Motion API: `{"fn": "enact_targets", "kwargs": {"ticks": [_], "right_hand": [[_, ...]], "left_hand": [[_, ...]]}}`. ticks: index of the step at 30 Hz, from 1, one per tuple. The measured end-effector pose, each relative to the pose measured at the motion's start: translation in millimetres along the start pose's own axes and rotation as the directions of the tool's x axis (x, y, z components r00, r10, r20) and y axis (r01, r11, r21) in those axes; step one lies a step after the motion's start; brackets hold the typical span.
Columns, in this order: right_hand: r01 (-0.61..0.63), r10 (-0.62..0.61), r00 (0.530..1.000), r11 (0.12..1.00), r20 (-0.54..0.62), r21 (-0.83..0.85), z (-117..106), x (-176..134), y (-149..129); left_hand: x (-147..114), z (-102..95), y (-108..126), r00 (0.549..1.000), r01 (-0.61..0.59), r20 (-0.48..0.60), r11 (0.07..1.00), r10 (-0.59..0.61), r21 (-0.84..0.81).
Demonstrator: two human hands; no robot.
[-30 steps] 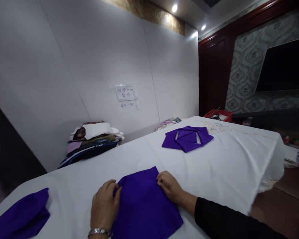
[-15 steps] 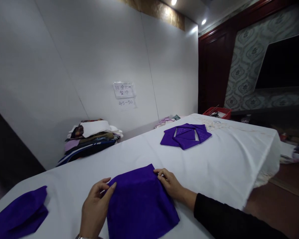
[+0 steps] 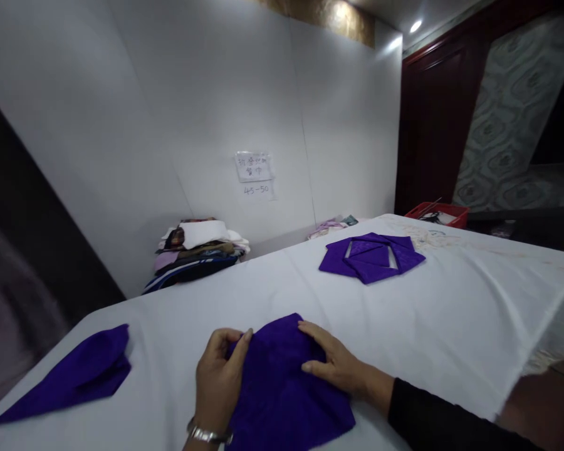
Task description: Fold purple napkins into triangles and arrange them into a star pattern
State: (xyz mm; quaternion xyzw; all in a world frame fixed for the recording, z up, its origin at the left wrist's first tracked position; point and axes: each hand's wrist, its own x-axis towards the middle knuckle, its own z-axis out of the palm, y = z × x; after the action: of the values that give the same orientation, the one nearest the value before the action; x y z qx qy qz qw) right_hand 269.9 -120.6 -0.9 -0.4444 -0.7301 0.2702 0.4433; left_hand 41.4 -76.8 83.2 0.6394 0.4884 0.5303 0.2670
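A purple cloth napkin lies in front of me on the white tablecloth, its lower end running out of view. At its upper left edge, my left hand pinches the fabric between thumb and fingers; a metal watch band circles that wrist. My right hand rests on the napkin's right side, fingers stretched toward the top corner and thumb apart from them. Farther left lies a folded purple napkin with a pointed end. Beyond my right hand, several folded purple napkins overlap in a ring around a central piece.
A white cloth covers the table. Stacked clothes stand behind its far edge, below a paper sign on the pale wall. At the far right is a red basket.
The view has swung left. My right hand has gone from pinching the napkin's top right corner to lying over its right side with fingers spread. My left hand still pinches the left edge.
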Motion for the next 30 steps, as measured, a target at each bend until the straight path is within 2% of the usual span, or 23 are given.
{"fn": "enact_targets", "kwargs": {"ticks": [2, 4, 6, 8, 10, 12, 15, 17, 19, 21, 23, 25, 27, 30], "right_hand": [[0.033, -0.024, 0.995, 0.995, 0.100, -0.089, 3.4, -2.7, -0.6], [0.034, -0.018, 0.991, 0.992, 0.131, -0.120, 7.0, -3.0, -0.3], [-0.046, 0.050, 0.994, 0.998, 0.093, -0.039, 9.2, -0.6, -0.2], [-0.210, 0.204, 0.977, 0.966, 0.055, 0.150, 8.3, 3.5, -2.6], [-0.376, 0.374, 0.924, 0.851, 0.079, 0.366, 4.2, 8.3, -9.0], [-0.472, 0.474, 0.869, 0.704, 0.144, 0.531, -1.3, 13.9, -18.0], [-0.503, 0.493, 0.839, 0.545, 0.228, 0.671, -8.8, 25.1, -26.1], [-0.494, 0.508, 0.833, 0.505, 0.219, 0.707, -13.7, 33.6, -20.0], [-0.493, 0.576, 0.809, 0.553, 0.119, 0.672, -20.1, 39.8, -3.3], [-0.501, 0.630, 0.773, 0.671, -0.065, 0.546, -27.9, 41.1, 19.0], [-0.502, 0.608, 0.755, 0.777, -0.244, 0.381, -35.3, 37.3, 38.6], [-0.479, 0.541, 0.759, 0.841, -0.362, 0.253, -39.5, 30.2, 49.2], [-0.443, 0.463, 0.798, 0.885, -0.386, 0.145, -38.6, 22.2, 49.3], [-0.309, 0.282, 0.920, 0.949, -0.272, -0.061, -29.1, 12.2, 36.5]], "left_hand": [[-0.4, 0.2, 1.7, 0.997, -0.037, -0.066, 0.999, 0.037, -0.010], [1.4, -0.7, 1.0, 0.991, -0.065, -0.116, 0.998, 0.062, -0.020], [4.5, -2.6, -2.3, 0.989, -0.060, -0.138, 0.997, 0.053, -0.046], [7.7, -5.8, -5.7, 0.990, -0.011, -0.138, 0.994, -0.004, -0.109], [10.4, -10.0, -6.6, 0.987, 0.067, -0.133, 0.977, -0.095, -0.204], [12.1, -14.2, -4.4, 0.974, 0.159, -0.105, 0.935, -0.201, -0.318], [13.5, -18.4, -1.8, 0.959, 0.255, 0.016, 0.830, -0.284, -0.497], [14.0, -18.5, -6.2, 0.956, 0.286, 0.123, 0.762, -0.264, -0.582], [14.6, -16.1, -17.8, 0.949, 0.316, 0.182, 0.774, -0.259, -0.548], [14.6, -11.1, -34.5, 0.935, 0.348, 0.192, 0.871, -0.297, -0.348], [13.1, -4.0, -51.9, 0.924, 0.358, 0.183, 0.927, -0.335, -0.110], [9.0, 4.6, -65.0, 0.917, 0.341, 0.207, 0.939, -0.341, 0.039], [1.8, 13.6, -71.4, 0.919, 0.287, 0.243, 0.949, -0.312, 0.134], [-12.1, 25.2, -71.3, 0.921, 0.153, 0.312, 0.953, -0.234, 0.262]]}}
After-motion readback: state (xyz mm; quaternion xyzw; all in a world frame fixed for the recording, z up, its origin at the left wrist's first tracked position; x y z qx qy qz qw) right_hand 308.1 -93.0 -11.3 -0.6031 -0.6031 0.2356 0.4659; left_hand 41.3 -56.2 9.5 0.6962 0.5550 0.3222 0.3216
